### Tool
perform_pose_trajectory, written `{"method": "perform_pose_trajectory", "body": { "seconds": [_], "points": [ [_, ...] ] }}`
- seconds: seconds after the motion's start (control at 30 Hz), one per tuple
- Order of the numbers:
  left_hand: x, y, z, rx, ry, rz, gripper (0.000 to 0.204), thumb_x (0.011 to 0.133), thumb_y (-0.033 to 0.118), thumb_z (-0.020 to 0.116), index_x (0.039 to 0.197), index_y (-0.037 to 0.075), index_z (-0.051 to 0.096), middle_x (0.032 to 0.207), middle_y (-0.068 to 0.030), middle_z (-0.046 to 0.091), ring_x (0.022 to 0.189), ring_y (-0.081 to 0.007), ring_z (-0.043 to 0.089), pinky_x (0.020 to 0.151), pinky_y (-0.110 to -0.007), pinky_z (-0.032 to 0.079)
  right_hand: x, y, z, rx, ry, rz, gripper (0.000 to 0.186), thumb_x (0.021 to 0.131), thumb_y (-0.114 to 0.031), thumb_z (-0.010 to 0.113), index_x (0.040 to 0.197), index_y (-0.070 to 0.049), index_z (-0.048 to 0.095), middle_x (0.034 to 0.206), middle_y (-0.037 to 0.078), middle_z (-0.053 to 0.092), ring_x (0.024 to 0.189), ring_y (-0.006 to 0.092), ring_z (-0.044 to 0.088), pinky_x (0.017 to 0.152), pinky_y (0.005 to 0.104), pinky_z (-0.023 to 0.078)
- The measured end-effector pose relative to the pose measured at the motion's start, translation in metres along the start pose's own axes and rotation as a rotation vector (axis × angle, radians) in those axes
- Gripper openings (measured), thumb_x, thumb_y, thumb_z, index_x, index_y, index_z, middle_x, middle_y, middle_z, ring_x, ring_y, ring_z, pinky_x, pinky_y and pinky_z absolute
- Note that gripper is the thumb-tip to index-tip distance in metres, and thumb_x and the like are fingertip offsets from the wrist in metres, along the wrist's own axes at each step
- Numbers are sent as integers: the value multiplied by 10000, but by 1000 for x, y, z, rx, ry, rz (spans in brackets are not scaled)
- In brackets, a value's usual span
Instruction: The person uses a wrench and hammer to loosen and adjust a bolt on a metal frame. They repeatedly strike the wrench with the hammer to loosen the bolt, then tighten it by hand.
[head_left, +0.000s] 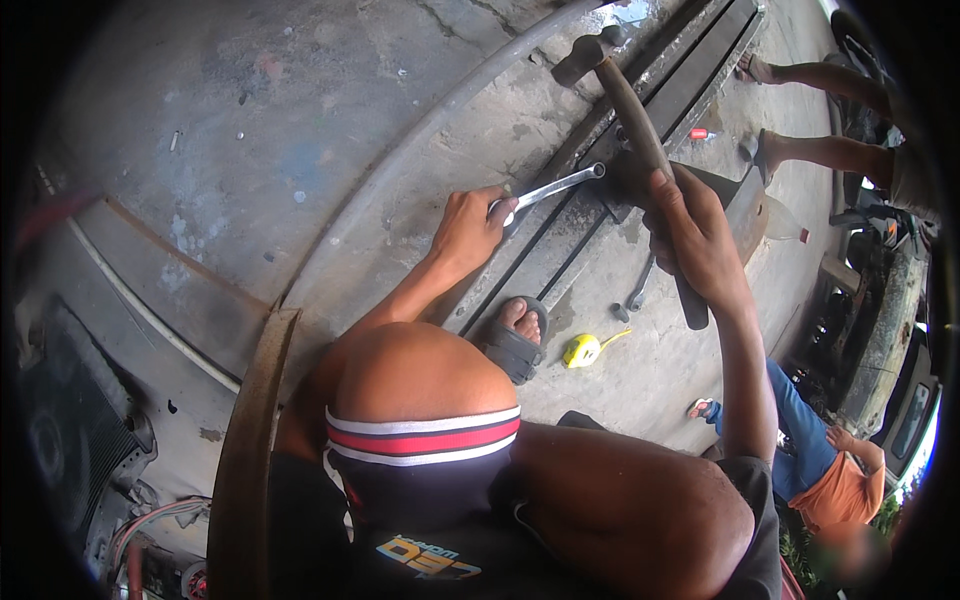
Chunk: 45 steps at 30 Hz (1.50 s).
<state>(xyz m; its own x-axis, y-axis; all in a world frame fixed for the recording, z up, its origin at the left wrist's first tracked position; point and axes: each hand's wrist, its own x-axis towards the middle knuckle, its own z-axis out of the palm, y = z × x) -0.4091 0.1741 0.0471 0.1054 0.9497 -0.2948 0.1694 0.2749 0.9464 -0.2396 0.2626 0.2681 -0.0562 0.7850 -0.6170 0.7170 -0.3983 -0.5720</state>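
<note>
My left hand [470, 225] grips a silver combination wrench [550, 188]; its ring end lies over a dark metal piece [636, 185] on a long steel frame [678, 100]. My right hand [690, 225] is wrapped around the wooden handle of a hammer [630, 110], whose dark head is raised above and beyond the wrench. Part of the metal piece is hidden behind my right hand. Under that hand another wrench [645, 282] lies on the concrete floor, near a small dark piece [620, 311] and a yellow tape measure [583, 350].
My sandalled foot [515, 340] is beside the frame. Another person's legs [835, 152] are at upper right; a person in orange [840, 480] is at lower right near vehicles [885, 330]. A red-handled tool [700, 133], plastic bottle [780, 222], curved pipe [420, 130] and radiator-like part [80, 420] lie around.
</note>
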Motion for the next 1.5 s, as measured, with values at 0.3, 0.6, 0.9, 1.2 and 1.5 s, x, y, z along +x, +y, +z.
{"method": "perform_pose_trajectory", "body": {
  "seconds": [0.3, 0.6, 0.9, 1.2, 1.5],
  "points": [
    [-6, 5, -7, -74, -73, 28, 170, 940, 113, 683, 1000, -44, 708, 618, -71, 580, 529, -89, 550, 494, -303, 418, 2, 11, 1, 149, -17, 0, 365, 1060, -380, 491, 953, -32, 509, 686, -24, 445, 511, 46, 452, 425, 224, 377],
    [78, 40, -46, 338, -32, 104, 195, 922, 168, 672, 1020, 11, 732, 784, -191, 698, 690, -318, 666, 684, -421, 494, 6, 16, 3, 164, -36, -21, 364, 1057, -385, 497, 957, -35, 513, 671, -31, 437, 508, 44, 445, 422, 221, 364],
    [146, 52, -42, 541, -47, 98, 228, 894, 219, 705, 1028, 37, 737, 874, -212, 716, 839, -353, 704, 822, -456, 525, 1, 15, 6, 175, -37, 34, 354, 1058, -385, 494, 995, -36, 510, 707, -18, 457, 532, 45, 460, 434, 216, 380],
    [138, 71, -24, 583, 121, 220, 228, 867, 182, 716, 961, -24, 692, 960, -264, 689, 1043, -437, 624, 889, -494, 494, 3, 10, 6, 187, 13, 18, 372, 1055, -392, 495, 1029, -22, 517, 750, 3, 484, 547, 53, 474, 445, 213, 384],
    [117, 38, -21, 352, 252, 241, 271, 924, 233, 677, 1028, -13, 727, 835, -252, 695, 825, -391, 674, 784, -467, 507, -3, 11, 0, 211, -5, 16, 384, 1053, -399, 497, 1029, -17, 516, 765, 8, 489, 559, 59, 479, 445, 220, 389]
  ]
}}
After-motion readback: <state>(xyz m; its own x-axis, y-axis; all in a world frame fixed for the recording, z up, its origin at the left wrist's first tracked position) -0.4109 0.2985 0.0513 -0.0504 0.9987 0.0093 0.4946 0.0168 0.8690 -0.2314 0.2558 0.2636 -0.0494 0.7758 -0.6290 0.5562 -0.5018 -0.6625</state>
